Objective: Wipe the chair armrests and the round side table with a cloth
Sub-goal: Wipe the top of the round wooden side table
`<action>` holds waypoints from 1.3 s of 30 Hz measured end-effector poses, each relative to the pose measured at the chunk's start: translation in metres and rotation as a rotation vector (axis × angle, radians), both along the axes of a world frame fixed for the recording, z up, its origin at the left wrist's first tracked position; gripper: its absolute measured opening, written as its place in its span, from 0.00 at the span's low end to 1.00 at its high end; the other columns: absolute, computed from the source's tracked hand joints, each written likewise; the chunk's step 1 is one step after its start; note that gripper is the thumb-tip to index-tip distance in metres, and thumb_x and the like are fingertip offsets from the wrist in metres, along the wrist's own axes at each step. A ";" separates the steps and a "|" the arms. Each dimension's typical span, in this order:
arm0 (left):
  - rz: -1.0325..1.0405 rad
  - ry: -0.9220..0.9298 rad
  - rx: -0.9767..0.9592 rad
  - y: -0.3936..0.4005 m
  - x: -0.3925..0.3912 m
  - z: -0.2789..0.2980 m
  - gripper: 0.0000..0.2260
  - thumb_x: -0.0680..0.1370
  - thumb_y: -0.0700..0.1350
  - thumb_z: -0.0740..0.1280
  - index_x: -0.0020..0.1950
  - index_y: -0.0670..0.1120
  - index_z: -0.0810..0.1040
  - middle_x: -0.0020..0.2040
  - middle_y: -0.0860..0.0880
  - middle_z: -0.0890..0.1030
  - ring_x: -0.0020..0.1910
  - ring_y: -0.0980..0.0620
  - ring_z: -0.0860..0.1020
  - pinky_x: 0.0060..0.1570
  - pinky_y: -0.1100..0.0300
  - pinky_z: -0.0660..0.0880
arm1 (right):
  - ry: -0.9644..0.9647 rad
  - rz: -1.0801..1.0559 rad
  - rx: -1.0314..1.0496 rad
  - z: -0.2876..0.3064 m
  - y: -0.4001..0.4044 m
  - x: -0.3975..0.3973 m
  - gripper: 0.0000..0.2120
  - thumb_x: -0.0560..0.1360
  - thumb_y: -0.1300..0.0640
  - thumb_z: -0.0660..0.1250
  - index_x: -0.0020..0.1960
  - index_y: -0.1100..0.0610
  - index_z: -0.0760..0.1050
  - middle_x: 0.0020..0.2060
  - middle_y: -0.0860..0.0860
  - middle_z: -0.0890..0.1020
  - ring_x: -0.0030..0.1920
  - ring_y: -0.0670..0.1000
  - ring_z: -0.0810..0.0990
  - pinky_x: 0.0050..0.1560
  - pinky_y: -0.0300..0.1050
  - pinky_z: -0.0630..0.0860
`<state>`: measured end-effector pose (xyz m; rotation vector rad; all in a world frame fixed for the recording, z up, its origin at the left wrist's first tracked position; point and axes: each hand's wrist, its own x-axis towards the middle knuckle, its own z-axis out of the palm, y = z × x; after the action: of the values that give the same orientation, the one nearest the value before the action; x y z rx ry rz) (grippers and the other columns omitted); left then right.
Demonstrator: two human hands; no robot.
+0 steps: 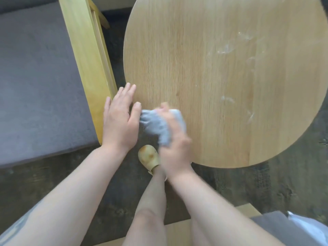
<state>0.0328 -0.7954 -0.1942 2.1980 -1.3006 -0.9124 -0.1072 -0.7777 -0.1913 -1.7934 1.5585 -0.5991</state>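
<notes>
The crumpled light blue cloth (pixel 158 124) lies at the lower left edge of the round wooden desk (pixel 221 77), its length running from upper left to lower right. The blurred right hand (pixel 174 139) clenches it. The left hand (pixel 120 119) is flat, fingers released, between the desk and the yellow chair armrest (pixel 85 59). Dark carpet (pixel 266 183) lies below.

1. The right hand (pixel 174 139) grips a crumpled light-blue cloth (pixel 158 124) at the near left edge of the round light-wood side table (pixel 221 77).
2. The left hand (pixel 119 119), fingers straight, hovers beside the yellow wooden chair armrest (pixel 85 55).
3. White smears mark the tabletop's right side.
</notes>
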 end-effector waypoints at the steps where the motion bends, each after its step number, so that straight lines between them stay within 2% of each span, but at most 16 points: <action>1: -0.010 0.002 -0.012 0.000 0.002 0.001 0.24 0.80 0.48 0.52 0.77 0.49 0.61 0.77 0.53 0.60 0.77 0.57 0.54 0.75 0.56 0.44 | -0.022 -0.114 -0.064 0.009 -0.017 -0.024 0.25 0.73 0.65 0.56 0.68 0.52 0.71 0.69 0.47 0.71 0.69 0.47 0.70 0.66 0.51 0.70; 4: -0.064 -0.025 -0.034 -0.003 -0.006 -0.004 0.23 0.82 0.47 0.52 0.78 0.49 0.58 0.78 0.52 0.56 0.77 0.57 0.50 0.76 0.54 0.45 | 0.232 -0.309 -0.201 -0.001 -0.051 -0.082 0.27 0.73 0.69 0.57 0.71 0.55 0.69 0.72 0.50 0.67 0.73 0.54 0.64 0.70 0.60 0.64; 7: -0.158 -0.039 0.024 -0.007 -0.023 -0.021 0.23 0.84 0.48 0.52 0.79 0.50 0.54 0.79 0.52 0.51 0.78 0.56 0.45 0.76 0.54 0.44 | 0.491 -0.333 0.024 -0.036 -0.036 -0.061 0.38 0.68 0.69 0.61 0.76 0.51 0.59 0.77 0.52 0.56 0.77 0.56 0.50 0.74 0.61 0.47; 11: -0.197 -0.101 0.038 -0.011 -0.029 -0.037 0.23 0.83 0.49 0.51 0.79 0.50 0.54 0.80 0.52 0.49 0.78 0.54 0.43 0.75 0.54 0.42 | 0.446 0.312 0.029 -0.050 0.015 -0.011 0.39 0.69 0.60 0.61 0.77 0.49 0.53 0.78 0.50 0.50 0.77 0.53 0.42 0.74 0.58 0.42; 14: -0.206 -0.085 0.028 -0.011 -0.025 -0.034 0.24 0.83 0.51 0.49 0.79 0.49 0.56 0.79 0.52 0.51 0.78 0.55 0.45 0.75 0.54 0.44 | 0.218 0.529 0.039 -0.034 0.020 -0.055 0.34 0.70 0.66 0.65 0.74 0.54 0.63 0.75 0.49 0.60 0.77 0.50 0.51 0.75 0.58 0.50; 17: -0.193 -0.061 0.035 -0.011 -0.024 -0.029 0.24 0.82 0.53 0.48 0.78 0.49 0.57 0.79 0.52 0.53 0.78 0.55 0.46 0.76 0.54 0.46 | 0.321 0.012 -0.176 -0.027 0.009 -0.118 0.25 0.73 0.67 0.59 0.69 0.57 0.70 0.71 0.53 0.68 0.74 0.54 0.62 0.72 0.62 0.56; 19: -0.185 -0.077 0.049 -0.011 -0.029 -0.029 0.23 0.83 0.52 0.49 0.79 0.49 0.56 0.79 0.52 0.51 0.78 0.55 0.44 0.75 0.55 0.43 | 0.457 -0.330 -0.146 -0.034 -0.007 -0.118 0.28 0.71 0.65 0.59 0.71 0.55 0.69 0.72 0.53 0.66 0.75 0.54 0.59 0.74 0.61 0.50; 21: -0.165 -0.091 0.066 -0.010 -0.037 -0.030 0.24 0.83 0.52 0.49 0.79 0.49 0.54 0.80 0.51 0.49 0.78 0.54 0.42 0.74 0.55 0.41 | 0.476 -0.450 -0.042 -0.046 -0.018 -0.077 0.34 0.68 0.63 0.61 0.75 0.53 0.63 0.75 0.51 0.61 0.76 0.54 0.54 0.75 0.59 0.46; 22: -0.153 -0.093 0.066 -0.010 -0.041 -0.031 0.25 0.82 0.53 0.49 0.79 0.48 0.53 0.80 0.51 0.48 0.78 0.53 0.42 0.75 0.54 0.41 | 0.471 -0.411 -0.001 -0.049 -0.019 -0.051 0.35 0.69 0.61 0.60 0.76 0.52 0.60 0.76 0.51 0.58 0.77 0.54 0.51 0.75 0.58 0.44; 24: -0.144 -0.082 0.053 -0.008 -0.048 -0.033 0.27 0.81 0.53 0.49 0.79 0.47 0.53 0.80 0.51 0.48 0.78 0.53 0.42 0.75 0.52 0.40 | 0.467 -0.052 -0.006 -0.055 -0.007 -0.012 0.36 0.70 0.58 0.61 0.77 0.52 0.57 0.76 0.51 0.56 0.77 0.54 0.48 0.75 0.56 0.41; 27: -0.129 -0.049 0.038 -0.004 -0.053 -0.034 0.27 0.80 0.53 0.50 0.79 0.47 0.54 0.80 0.50 0.49 0.78 0.54 0.42 0.75 0.50 0.39 | 0.342 0.668 -0.018 -0.048 0.015 -0.026 0.33 0.67 0.61 0.68 0.72 0.57 0.66 0.72 0.52 0.68 0.75 0.53 0.53 0.75 0.54 0.44; 29: -0.143 -0.053 0.036 -0.001 -0.057 -0.033 0.27 0.80 0.52 0.50 0.79 0.47 0.55 0.80 0.50 0.49 0.78 0.53 0.42 0.75 0.48 0.39 | 0.229 0.840 0.060 -0.036 0.015 -0.071 0.28 0.66 0.63 0.60 0.66 0.57 0.73 0.69 0.51 0.72 0.75 0.51 0.58 0.75 0.52 0.47; 31: -0.179 -0.076 0.040 0.003 -0.062 -0.033 0.27 0.80 0.53 0.50 0.79 0.47 0.55 0.80 0.50 0.49 0.78 0.52 0.42 0.75 0.47 0.40 | 0.223 0.719 0.001 -0.022 0.012 -0.120 0.27 0.68 0.65 0.55 0.65 0.58 0.75 0.69 0.52 0.72 0.73 0.51 0.63 0.73 0.56 0.56; 33: -0.191 -0.089 0.039 0.006 -0.069 -0.035 0.27 0.80 0.53 0.50 0.79 0.47 0.55 0.80 0.50 0.48 0.78 0.51 0.41 0.75 0.47 0.40 | 0.236 0.358 -0.140 -0.011 -0.001 -0.150 0.24 0.71 0.67 0.55 0.64 0.60 0.75 0.67 0.54 0.73 0.71 0.55 0.67 0.71 0.61 0.60; 36: -0.130 -0.067 0.014 0.009 -0.083 -0.034 0.26 0.80 0.52 0.50 0.79 0.48 0.55 0.80 0.49 0.47 0.78 0.50 0.41 0.75 0.45 0.40 | 0.327 -0.082 -0.169 -0.023 -0.030 -0.121 0.26 0.71 0.66 0.57 0.68 0.58 0.72 0.70 0.54 0.70 0.74 0.56 0.62 0.73 0.62 0.54; 39: -0.066 -0.039 -0.011 0.009 -0.097 -0.033 0.27 0.79 0.54 0.49 0.79 0.49 0.55 0.80 0.48 0.48 0.78 0.50 0.42 0.74 0.43 0.39 | 0.350 0.158 -0.085 -0.050 -0.028 -0.068 0.29 0.72 0.61 0.62 0.73 0.52 0.65 0.75 0.50 0.62 0.77 0.53 0.52 0.75 0.58 0.47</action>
<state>-0.0644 -0.7865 -0.2272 2.1865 -1.4008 -0.8882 -0.1749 -0.8060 -0.2416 -2.1514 1.6117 -0.2893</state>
